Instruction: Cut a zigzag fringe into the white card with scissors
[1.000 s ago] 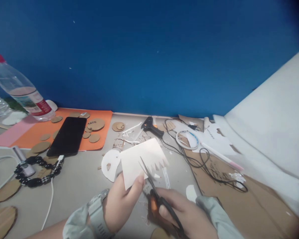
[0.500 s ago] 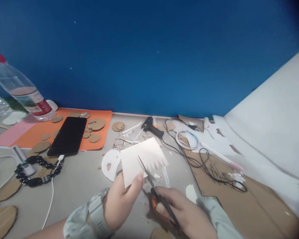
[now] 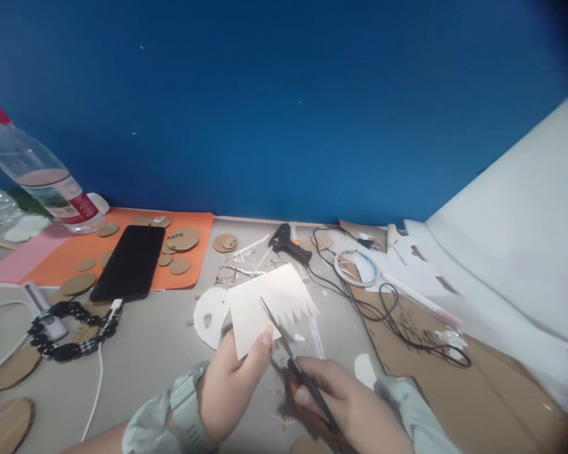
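Note:
Pinched between thumb and fingers of my left hand (image 3: 239,378) is a white sheet of paper (image 3: 253,309) with jagged, toothed cuts along its right edge. My right hand (image 3: 345,397) is closed round the handles of dark scissors (image 3: 288,347) with some orange on them. One blade lies over the paper's face beside my left thumb; the other seems to be under the sheet. Just beyond the paper is a white disc (image 3: 208,318) with a small brown mark. Small paper scraps (image 3: 300,337) lie under the cut edge.
A black glue gun (image 3: 288,244) lies behind the paper, its cord trailing right over cardboard (image 3: 430,391). At left are a phone (image 3: 130,261) on orange paper (image 3: 189,277), a bead bracelet (image 3: 66,350), cardboard discs (image 3: 78,283) and a bottle (image 3: 52,183). A blue wall stands behind.
Almost nothing differs. The whole scene sits slightly lower in view at the left and back; both hands keep their hold on the paper and scissors.

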`<state>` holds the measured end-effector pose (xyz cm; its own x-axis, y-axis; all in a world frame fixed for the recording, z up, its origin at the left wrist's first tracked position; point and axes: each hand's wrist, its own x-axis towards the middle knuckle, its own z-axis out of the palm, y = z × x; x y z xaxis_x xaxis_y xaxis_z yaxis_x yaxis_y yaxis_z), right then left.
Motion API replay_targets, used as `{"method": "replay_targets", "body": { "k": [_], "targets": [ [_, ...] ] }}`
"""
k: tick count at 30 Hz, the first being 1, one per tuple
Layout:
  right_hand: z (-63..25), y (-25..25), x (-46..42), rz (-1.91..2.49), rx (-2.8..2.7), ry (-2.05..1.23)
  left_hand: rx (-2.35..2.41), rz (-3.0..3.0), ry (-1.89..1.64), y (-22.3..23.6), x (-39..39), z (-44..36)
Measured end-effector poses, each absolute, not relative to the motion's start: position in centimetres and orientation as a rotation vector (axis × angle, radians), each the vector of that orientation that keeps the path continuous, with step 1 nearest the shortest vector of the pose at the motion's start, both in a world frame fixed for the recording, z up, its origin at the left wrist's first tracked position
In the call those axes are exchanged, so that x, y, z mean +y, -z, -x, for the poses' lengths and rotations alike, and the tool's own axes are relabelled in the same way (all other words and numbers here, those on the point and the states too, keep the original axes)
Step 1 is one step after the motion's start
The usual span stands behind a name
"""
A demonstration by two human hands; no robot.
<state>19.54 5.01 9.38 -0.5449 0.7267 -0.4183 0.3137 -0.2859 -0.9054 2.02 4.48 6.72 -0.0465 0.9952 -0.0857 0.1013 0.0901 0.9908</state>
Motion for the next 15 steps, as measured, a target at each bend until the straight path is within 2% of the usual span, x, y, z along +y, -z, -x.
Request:
{"method": "replay_targets", "body": {
  "k": [3, 8, 15],
  "targets": [
    [-19.4, -9.8, 4.9, 1.381, -1.64, -1.858, 1.383, -1.058, -1.125, -6.6, 4.3, -2.2],
    [-19.3, -10.2, 4.1, 1.65, -1.646, -1.587, 1.48, -1.079, -1.175, -7.0, 4.4, -2.2],
    [-19.5, -9.7, 3.8, 1.674, -1.655, -1.563, 1.508, -1.325, -1.125, -7.5, 5.0, -1.7]
  ]
}}
